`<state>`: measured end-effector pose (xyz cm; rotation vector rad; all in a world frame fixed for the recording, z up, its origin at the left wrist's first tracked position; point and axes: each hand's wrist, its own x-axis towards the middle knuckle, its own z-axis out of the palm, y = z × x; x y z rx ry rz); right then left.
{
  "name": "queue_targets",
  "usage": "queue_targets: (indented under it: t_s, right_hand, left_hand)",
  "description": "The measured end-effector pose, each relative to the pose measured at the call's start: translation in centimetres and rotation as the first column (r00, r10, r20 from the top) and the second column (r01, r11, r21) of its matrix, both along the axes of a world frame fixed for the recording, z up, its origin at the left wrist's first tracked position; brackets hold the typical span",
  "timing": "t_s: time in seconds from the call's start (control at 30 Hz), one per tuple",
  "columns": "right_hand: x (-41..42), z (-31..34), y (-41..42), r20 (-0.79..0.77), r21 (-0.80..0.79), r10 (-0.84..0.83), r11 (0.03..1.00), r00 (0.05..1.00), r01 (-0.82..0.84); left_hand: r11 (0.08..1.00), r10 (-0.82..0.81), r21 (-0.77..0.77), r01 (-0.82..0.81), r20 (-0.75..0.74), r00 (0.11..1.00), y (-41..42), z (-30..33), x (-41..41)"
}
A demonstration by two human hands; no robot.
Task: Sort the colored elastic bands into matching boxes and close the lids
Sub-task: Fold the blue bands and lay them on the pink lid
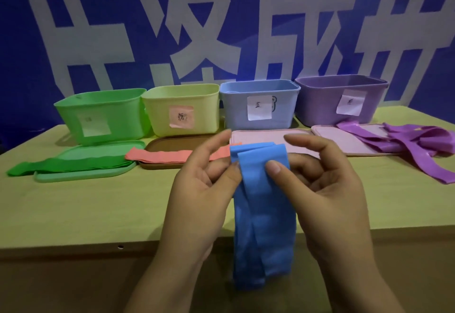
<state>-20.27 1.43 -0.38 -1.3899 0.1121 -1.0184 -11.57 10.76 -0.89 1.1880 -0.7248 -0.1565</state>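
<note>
A folded blue elastic band (263,214) hangs over the table's front edge. My left hand (199,189) pinches its upper left side and my right hand (327,189) pinches its upper right with the thumb on top. Behind stand open boxes in a row: green box (98,115), yellow box (182,108), blue box (258,103), purple box (339,100). A green band (66,163) lies over the green lid (86,172). A pink band (167,156) lies across the brown lid (170,144). Purple bands (403,145) sprawl over a pink lid (344,140).
Another pink lid (261,136) lies in front of the blue box, partly behind my hands. The yellow-green table (86,209) ends in a front edge near the bottom. A blue wall with large white characters (221,29) rises behind the boxes.
</note>
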Motion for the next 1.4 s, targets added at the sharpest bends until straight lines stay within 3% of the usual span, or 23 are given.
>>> queue_targets:
  t_s: [0.3, 0.7, 0.83, 1.13, 1.4]
  right_hand:
    - [0.4, -0.8, 0.6, -0.004, 0.101, 0.087, 0.991, 0.996, -0.086]
    - [0.7, -1.0, 0.6, -0.017, 0.116, 0.062, 0.991, 0.998, -0.060]
    - [1.0, -1.3, 1.0, 0.029, 0.153, 0.017, 0.988, 0.999, -0.021]
    - [1.1, -1.3, 1.3, 0.049, 0.229, -0.032, 0.973, 0.998, 0.020]
    - [0.8, -1.1, 1.3, 0.078, 0.230, -0.047, 0.973, 0.996, 0.028]
  left_hand:
    - [0.999, -0.025, -0.025, 0.024, -0.053, 0.998, 0.6, -1.1, 0.5]
    - [0.991, -0.117, -0.073, 0.110, -0.112, 0.987, 0.7, -1.3, 0.7]
    - [0.993, -0.104, -0.064, 0.100, -0.067, 0.992, 0.6, -1.6, 0.6]
    - [0.977, 0.009, -0.211, -0.024, -0.072, 0.997, -0.5, -2.5, -0.4]
    - [0.946, -0.099, -0.320, 0.052, -0.132, 0.986, -0.8, -2.2, -1.1]
